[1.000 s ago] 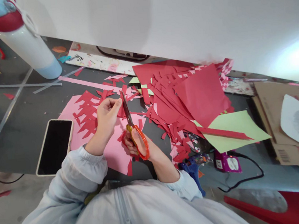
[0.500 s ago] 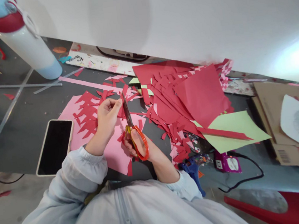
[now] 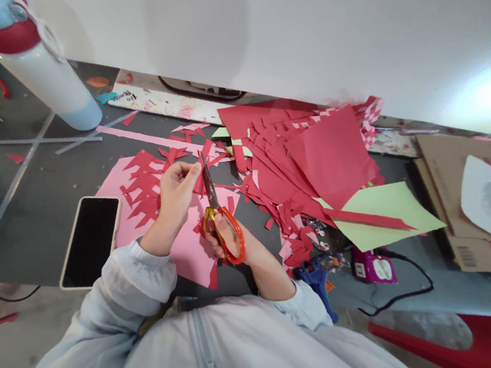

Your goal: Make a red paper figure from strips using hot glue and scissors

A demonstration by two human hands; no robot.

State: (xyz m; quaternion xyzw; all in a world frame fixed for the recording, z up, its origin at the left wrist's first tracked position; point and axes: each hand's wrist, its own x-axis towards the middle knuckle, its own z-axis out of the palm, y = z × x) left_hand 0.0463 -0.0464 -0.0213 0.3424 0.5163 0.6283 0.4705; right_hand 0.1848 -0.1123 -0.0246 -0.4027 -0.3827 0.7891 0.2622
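My left hand [image 3: 178,193] pinches a small red paper piece [image 3: 204,160] between thumb and forefinger. My right hand [image 3: 224,233] is closed around the scissors [image 3: 238,241], which have orange and yellow handles. Their dark blades point away from me, right beside the left fingertips and against the red paper; how much paper lies between them is too small to tell. Beneath both hands lies a pink sheet [image 3: 192,264]. Several notched red paper cutouts [image 3: 145,186] rest on its left part.
A phone [image 3: 90,242] lies left of the pink sheet, with a bottle [image 3: 50,82] behind it. To the right are stacked red paper [image 3: 326,157], a pale green sheet [image 3: 377,210], red and pink scraps [image 3: 296,240], a blue glue gun [image 3: 317,285] and cardboard [image 3: 445,185].
The scissors have shifted very slightly, and their handles look a little further apart. My left hand stays almost in place with the red paper piece.
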